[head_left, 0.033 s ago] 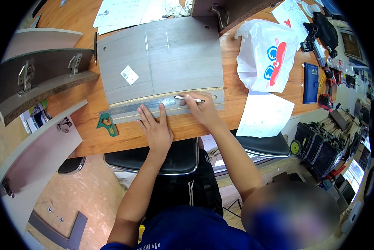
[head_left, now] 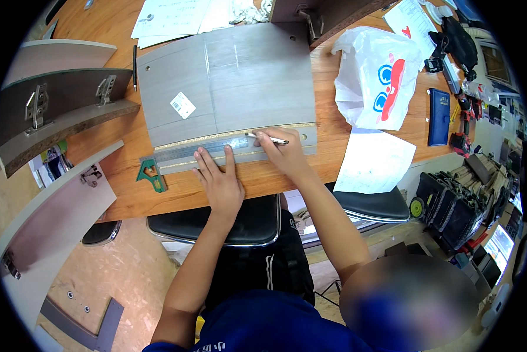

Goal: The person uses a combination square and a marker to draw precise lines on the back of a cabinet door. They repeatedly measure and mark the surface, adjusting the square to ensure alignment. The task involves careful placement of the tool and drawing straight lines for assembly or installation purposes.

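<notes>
My left hand (head_left: 221, 182) lies with its fingers stretched out and apart, the fingertips pressing on the steel ruler (head_left: 210, 148) of a combination square. The square's green head (head_left: 152, 175) sits at the ruler's left end, against the near left corner of the grey board (head_left: 252, 88). In my right hand (head_left: 284, 152) a slim white and black pen (head_left: 269, 139) is pinched, its tip by the ruler's right end. Beneath the ruler runs a grey strip, with a line of raw chipboard (head_left: 187, 138) along its far side. A white label (head_left: 182, 105) is stuck on the board.
Curved cabinet panels with metal hinges (head_left: 39, 108) stand at the left. A white plastic bag (head_left: 360, 88), a paper sheet (head_left: 375, 161) and a dark blue notebook (head_left: 438, 117) lie at the right. Another panel (head_left: 340, 17) rises at the back. Black chairs (head_left: 246, 220) are under the near table edge.
</notes>
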A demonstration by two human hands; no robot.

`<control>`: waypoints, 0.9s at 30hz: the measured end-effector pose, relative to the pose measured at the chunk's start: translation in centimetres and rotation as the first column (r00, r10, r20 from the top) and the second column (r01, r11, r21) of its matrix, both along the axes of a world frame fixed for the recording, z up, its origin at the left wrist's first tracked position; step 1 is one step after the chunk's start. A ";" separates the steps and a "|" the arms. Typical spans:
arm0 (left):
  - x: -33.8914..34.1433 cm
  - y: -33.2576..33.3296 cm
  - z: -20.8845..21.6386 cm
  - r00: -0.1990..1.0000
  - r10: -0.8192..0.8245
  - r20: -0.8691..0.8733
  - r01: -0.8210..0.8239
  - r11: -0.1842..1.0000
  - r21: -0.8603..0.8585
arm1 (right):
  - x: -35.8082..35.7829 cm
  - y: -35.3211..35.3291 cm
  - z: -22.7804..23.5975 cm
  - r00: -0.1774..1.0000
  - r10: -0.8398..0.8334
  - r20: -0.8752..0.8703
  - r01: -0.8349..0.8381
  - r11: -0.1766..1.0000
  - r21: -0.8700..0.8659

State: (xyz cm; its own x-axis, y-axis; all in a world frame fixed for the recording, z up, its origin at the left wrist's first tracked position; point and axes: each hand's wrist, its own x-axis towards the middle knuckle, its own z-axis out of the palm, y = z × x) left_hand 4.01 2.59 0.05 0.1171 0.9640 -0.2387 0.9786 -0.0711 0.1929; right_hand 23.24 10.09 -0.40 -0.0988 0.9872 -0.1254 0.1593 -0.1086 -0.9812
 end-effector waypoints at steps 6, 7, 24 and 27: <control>-0.4 -0.1 0.1 1.000 0.009 0.003 -0.009 1.000 -0.016 | -0.7 0.9 -0.2 0.993 0.022 0.118 -0.023 1.000 0.011; -0.3 0.0 0.2 1.000 0.007 0.010 -0.007 1.000 -0.022 | -0.6 1.1 0.2 0.989 0.044 0.144 -0.039 0.999 -0.032; -0.3 -0.5 -0.3 0.993 0.075 0.088 -0.071 0.996 -0.053 | -0.3 2.4 -0.7 0.961 0.142 0.236 -0.147 0.989 0.001; -0.3 -0.4 -0.5 0.993 0.068 0.096 -0.064 0.997 -0.044 | -0.1 2.4 -0.9 0.961 0.133 0.241 -0.139 0.990 0.006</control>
State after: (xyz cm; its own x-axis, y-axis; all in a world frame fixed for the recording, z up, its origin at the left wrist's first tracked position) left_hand 3.76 2.17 -0.47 0.0780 0.9602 -0.2683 0.9574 0.0030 0.2889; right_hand 23.13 12.46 -1.34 -0.2021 0.9694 -0.1397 0.4019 -0.0480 -0.9144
